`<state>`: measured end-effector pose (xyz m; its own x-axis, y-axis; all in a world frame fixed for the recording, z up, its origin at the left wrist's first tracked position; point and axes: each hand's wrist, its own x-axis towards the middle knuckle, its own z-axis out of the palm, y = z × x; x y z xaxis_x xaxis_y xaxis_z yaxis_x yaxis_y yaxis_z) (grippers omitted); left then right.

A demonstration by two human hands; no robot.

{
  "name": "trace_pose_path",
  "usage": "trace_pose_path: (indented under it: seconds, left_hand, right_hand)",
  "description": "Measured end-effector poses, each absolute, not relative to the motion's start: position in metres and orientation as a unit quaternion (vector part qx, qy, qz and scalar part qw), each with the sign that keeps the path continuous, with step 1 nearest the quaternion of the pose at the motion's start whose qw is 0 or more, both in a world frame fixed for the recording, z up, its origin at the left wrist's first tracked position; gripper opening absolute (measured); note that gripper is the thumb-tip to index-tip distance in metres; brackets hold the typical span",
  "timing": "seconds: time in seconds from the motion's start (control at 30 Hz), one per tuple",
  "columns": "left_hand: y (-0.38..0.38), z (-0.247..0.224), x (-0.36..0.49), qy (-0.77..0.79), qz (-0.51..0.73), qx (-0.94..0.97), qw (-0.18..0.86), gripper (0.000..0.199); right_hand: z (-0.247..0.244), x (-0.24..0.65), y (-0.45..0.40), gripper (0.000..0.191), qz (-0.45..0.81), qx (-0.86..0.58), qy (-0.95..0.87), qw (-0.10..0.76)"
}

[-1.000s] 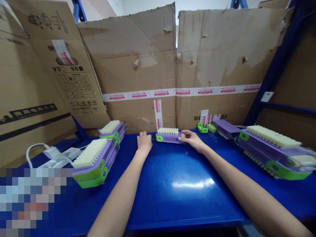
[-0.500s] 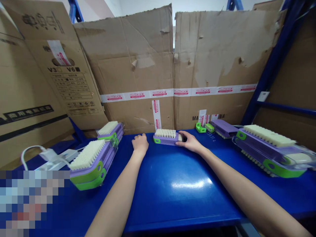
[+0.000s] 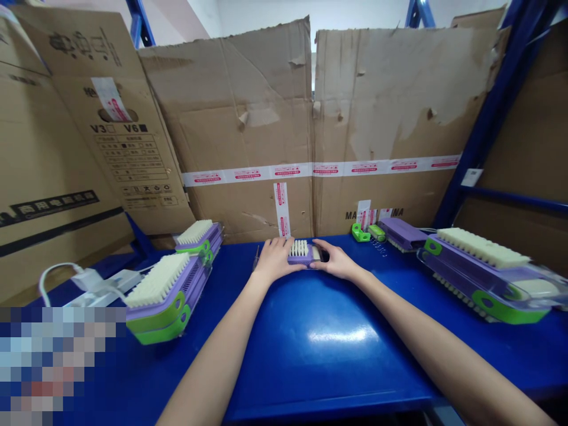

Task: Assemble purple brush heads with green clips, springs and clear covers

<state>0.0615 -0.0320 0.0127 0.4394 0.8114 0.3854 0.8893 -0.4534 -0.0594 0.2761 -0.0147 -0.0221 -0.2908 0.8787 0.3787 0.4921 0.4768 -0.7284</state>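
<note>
Head view puts both my hands on one purple brush (image 3: 301, 261), near the bench's back edge, about midway along it. The left hand (image 3: 276, 260) covers its left end, fingers over the top and thumb along the near side; the right hand (image 3: 339, 262) pinches the right end, fingers behind, thumb in front. The hands don't touch each other; pale bristles show between them. I can't tell whether the brush rests on the bench (image 3: 328, 367) or is slightly raised.

I judge this to be a two-handed steadying step; any move from here seems to call for even pressure at both ends. My forearms (image 3: 226, 343) reach in over the front edge, slanting toward each other, left palm turned down.

Along the back edge, right of me, lie a green bracket (image 3: 360, 233), a spring (image 3: 380, 246) and a purple housing (image 3: 403, 234). Stacked brushes (image 3: 166, 302) stand toward the left edge, near a power strip (image 3: 109, 288); a cased pair (image 3: 483, 275) sits toward the right edge.
</note>
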Motion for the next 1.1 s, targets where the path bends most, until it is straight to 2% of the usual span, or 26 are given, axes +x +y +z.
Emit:
trace_pose_path:
  seconds: [0.13,0.43,0.7,0.87,1.1]
  left_hand:
    - [-0.029,0.016,0.056,-0.536,-0.147,-0.826,0.087,0.081]
    - [-0.026,0.017,0.053,-0.527,-0.153,-0.831,0.088,0.087]
    - [-0.021,0.017,0.05,-0.521,-0.163,-0.832,0.101,0.074]
    - [-0.021,0.014,0.051,-0.544,-0.163,-0.82,0.072,0.075]
    - [-0.022,0.016,0.041,-0.599,-0.152,-0.78,0.103,0.075]
  right_hand:
    - [-0.021,0.275,-0.017,0.076,0.257,-0.447,-0.757,0.401]
    - [-0.02,0.275,-0.019,0.083,0.238,-0.455,-0.766,0.388]
    - [-0.029,0.282,-0.004,0.087,0.308,-0.413,-0.766,0.386]
    - [-0.03,0.281,0.001,0.085,0.326,-0.389,-0.77,0.386]
    - [-0.024,0.296,-0.01,0.069,0.133,-0.531,-0.757,0.356]
